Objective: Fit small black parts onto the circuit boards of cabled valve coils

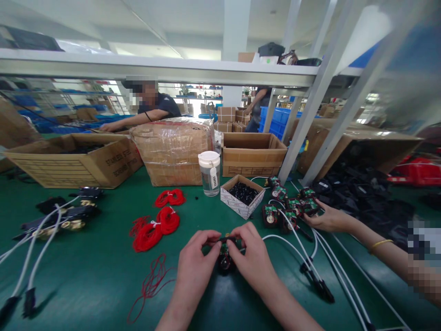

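Both my hands meet over a small black housing with a green circuit board (225, 261) at the near middle of the green table. My left hand (199, 259) pinches its upper left side between thumb and fingers. From the other side, my right hand (253, 257) grips its upper right edge, thumb on the board. A white cable (289, 246) runs out to the right beside it. Farther right lie several similar circuit-board units (270, 215), and a co-worker's hand (325, 218) touches one of them.
Red wire bundles (165, 227) and a loose red wire (155, 280) lie left of me. A small box (241, 209) of black parts, a lidded cup (209, 177) and cardboard boxes (175, 156) stand ahead. Cabled black-and-brass parts (69, 218) are far left; black pieces (358, 197) pile up right.
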A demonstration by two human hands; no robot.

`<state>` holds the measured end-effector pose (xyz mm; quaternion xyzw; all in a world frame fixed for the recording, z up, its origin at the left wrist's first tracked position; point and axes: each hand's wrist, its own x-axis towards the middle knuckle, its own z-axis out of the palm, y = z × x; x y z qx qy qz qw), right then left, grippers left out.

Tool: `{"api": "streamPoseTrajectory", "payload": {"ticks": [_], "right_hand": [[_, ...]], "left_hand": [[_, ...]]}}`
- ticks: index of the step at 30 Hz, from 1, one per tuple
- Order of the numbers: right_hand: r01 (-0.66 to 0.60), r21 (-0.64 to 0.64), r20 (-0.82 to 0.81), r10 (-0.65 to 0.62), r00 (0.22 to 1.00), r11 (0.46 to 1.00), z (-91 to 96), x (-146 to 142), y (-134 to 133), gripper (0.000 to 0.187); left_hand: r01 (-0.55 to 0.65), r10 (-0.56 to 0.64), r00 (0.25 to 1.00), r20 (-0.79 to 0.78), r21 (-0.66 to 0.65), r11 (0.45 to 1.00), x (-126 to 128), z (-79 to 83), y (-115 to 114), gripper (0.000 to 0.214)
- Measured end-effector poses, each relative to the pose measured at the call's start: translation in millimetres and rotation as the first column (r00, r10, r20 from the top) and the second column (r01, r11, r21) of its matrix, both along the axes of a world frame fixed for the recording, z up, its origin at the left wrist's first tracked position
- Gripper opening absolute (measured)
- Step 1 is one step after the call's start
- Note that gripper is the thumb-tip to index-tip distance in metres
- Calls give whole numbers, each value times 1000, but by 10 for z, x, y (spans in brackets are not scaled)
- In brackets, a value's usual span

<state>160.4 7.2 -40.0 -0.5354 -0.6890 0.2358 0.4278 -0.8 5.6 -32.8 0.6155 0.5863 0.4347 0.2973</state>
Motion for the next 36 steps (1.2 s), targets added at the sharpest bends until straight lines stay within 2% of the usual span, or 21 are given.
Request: {"api": "streamPoseTrajectory", "payload": {"ticks": [11,16,27,36], "right_hand": [[32,-7,-59,-32,998,999,-40,25,32,12],[9,-56,-106,-14,994,998,-28,65,29,12],[-15,-51,-115,9,993,999,-68,68,20,13],[-80,-136,-254,43,966,987,-68,115,37,14]], "left_hand": [[-3,7,998,-69,60,998,-4,6,1,14],[1,4,997,-77,59,998,-14,-13,-13,15],[-4,11,997,-75,99,995,4,14,-29,14],[0,12,994,-105,107,994,-17,-57,-59,14]]}}
